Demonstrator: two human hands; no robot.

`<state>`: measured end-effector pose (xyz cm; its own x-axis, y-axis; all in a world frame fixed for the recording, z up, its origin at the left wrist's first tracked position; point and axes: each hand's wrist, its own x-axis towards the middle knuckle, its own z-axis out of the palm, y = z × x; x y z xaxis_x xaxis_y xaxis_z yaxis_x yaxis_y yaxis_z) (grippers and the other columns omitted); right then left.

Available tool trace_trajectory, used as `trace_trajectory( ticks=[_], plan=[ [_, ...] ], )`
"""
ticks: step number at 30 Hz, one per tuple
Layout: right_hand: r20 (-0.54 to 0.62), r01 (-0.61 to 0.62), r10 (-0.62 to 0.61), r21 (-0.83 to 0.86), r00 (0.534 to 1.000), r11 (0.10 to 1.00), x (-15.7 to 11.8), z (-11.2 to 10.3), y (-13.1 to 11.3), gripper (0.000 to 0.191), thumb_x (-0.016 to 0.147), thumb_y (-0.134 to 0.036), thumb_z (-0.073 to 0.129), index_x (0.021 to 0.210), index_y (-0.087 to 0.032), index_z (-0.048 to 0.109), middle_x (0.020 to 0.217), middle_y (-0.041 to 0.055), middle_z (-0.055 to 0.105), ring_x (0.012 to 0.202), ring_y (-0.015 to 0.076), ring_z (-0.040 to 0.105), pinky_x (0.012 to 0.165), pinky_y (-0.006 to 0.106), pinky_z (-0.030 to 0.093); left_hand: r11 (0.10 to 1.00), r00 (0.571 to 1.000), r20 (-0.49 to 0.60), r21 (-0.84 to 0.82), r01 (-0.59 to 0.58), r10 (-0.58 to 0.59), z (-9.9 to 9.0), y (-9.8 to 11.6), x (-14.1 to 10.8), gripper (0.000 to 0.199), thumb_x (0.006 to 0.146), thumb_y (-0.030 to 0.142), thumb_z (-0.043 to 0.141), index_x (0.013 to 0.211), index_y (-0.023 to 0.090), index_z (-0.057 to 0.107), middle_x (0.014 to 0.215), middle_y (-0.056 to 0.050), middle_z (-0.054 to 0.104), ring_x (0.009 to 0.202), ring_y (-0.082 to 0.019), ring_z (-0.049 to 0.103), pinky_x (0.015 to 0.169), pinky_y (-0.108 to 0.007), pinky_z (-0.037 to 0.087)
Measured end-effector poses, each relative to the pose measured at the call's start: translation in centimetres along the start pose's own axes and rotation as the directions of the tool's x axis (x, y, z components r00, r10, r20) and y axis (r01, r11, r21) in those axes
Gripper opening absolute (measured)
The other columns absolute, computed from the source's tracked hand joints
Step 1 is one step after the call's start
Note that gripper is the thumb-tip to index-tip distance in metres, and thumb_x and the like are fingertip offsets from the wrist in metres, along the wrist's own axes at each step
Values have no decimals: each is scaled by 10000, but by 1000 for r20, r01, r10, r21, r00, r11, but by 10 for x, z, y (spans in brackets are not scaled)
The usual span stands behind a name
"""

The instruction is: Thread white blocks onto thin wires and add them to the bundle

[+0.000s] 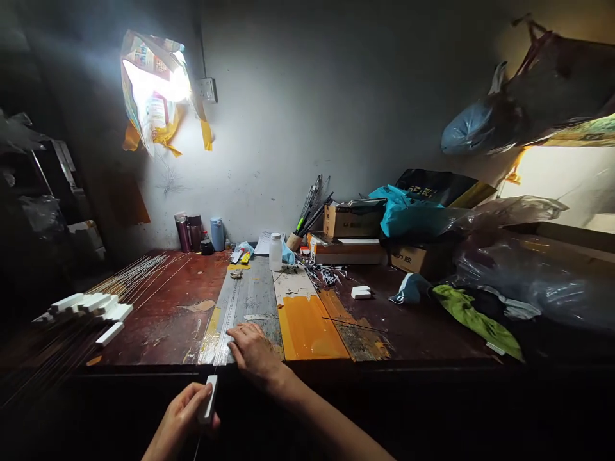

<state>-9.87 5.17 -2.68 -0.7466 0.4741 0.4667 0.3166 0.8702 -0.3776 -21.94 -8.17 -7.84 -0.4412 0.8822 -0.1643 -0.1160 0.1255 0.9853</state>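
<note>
My left hand (pixel 180 410) is closed around a small white rectangular block (pixel 210 398), held below the table's front edge. A thin thread or wire seems to run from the block, above and below it. On the table, my right hand (pixel 252 349) lies palm down beside a clear ruler (pixel 229 320), fingers low on the ruler's edge and thumb apart. Whether a fine strand lies under those fingertips I cannot make out. The ruler is fixed lengthwise on a grey taped strip (pixel 250 291).
White blocks (pixel 89 304) with long thin wires are piled at the left. Two white blocks (pixel 361 292) lie right of an orange taped panel (pixel 312 326). A plastic bottle (pixel 275 253), flasks (pixel 217 234), cartons (pixel 348 250) and a green cloth (pixel 475 320) are farther out.
</note>
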Motion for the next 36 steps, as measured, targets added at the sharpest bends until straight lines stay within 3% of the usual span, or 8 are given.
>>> trace_trajectory(
  ticks=[9, 13, 17, 24, 29, 33, 35, 36],
  plan=[
    [59, 66, -60, -98, 996, 993, 17, 18, 8, 211, 897, -137, 523, 1080, -163, 623, 1143, 93, 657, 1093, 213, 564, 970, 343, 395, 1000, 1000, 16, 23, -12, 11, -1, -5, -5, 494, 648, 672, 639, 590, 186, 571, 427, -37, 637, 407, -168, 517, 472, -256, 351],
    [90, 102, -92, -120, 992, 988, 18, 22, 11, 158, 899, -135, 512, 965, -178, 649, 1064, 78, 683, 1071, 213, 567, 943, 334, 392, 998, 999, 43, 57, 2, -4, -2, -2, -5, 477, 656, 659, 642, 607, 192, 560, 446, -32, 649, 431, -170, 537, 490, -262, 369],
    [107, 118, -106, -115, 989, 986, 19, 24, 12, 166, 888, -101, 496, 879, -173, 645, 1007, 84, 687, 1030, 213, 574, 933, 329, 373, 998, 999, 50, 70, 3, -6, -3, 2, -5, 447, 689, 624, 635, 660, 184, 565, 484, -29, 668, 456, -154, 537, 498, -249, 365],
    [104, 105, -99, -49, 990, 993, 16, 24, 8, 181, 877, -77, 476, 917, -162, 631, 1052, 106, 670, 1031, 221, 578, 926, 356, 359, 997, 999, 39, 70, -27, 24, 2, 9, 7, 394, 727, 559, 635, 669, 173, 583, 525, -33, 681, 494, -165, 573, 538, -257, 394],
    [46, 65, -69, 74, 997, 995, 17, 18, 9, 221, 857, -58, 496, 979, -162, 647, 1030, 106, 686, 990, 225, 612, 934, 380, 381, 998, 999, 50, 54, -14, 11, 2, 15, 15, 377, 718, 533, 660, 679, 167, 580, 514, -28, 677, 487, -155, 575, 543, -247, 398],
    [-116, -12, 37, 208, 993, 978, 8, -7, 8, 257, 938, -172, 453, 1161, -201, 576, 1096, 79, 670, 1025, 184, 601, 912, 314, 428, 1000, 997, 73, 12, 21, -22, -5, 37, 7, 360, 697, 514, 699, 755, 170, 609, 583, -6, 681, 549, -155, 603, 583, -248, 416],
    [-163, -97, 177, 406, 971, 909, -2, -24, 4, 240, 962, -291, 434, 1120, -191, 583, 1039, 82, 680, 924, 177, 631, 805, 292, 481, 1000, 995, 103, 5, -14, 13, -6, 52, -1, 358, 684, 489, 726, 837, 178, 639, 648, -2, 689, 619, -162, 613, 636, -256, 427],
    [-136, -138, 253, 553, 958, 822, -8, -32, 1, 251, 951, -342, 453, 1094, -189, 592, 1004, 77, 686, 837, 168, 644, 720, 275, 497, 999, 990, 133, 12, -37, 36, -5, 59, -5, 361, 679, 477, 736, 866, 180, 651, 672, -7, 694, 649, -166, 612, 657, -259, 426]
  ],
)
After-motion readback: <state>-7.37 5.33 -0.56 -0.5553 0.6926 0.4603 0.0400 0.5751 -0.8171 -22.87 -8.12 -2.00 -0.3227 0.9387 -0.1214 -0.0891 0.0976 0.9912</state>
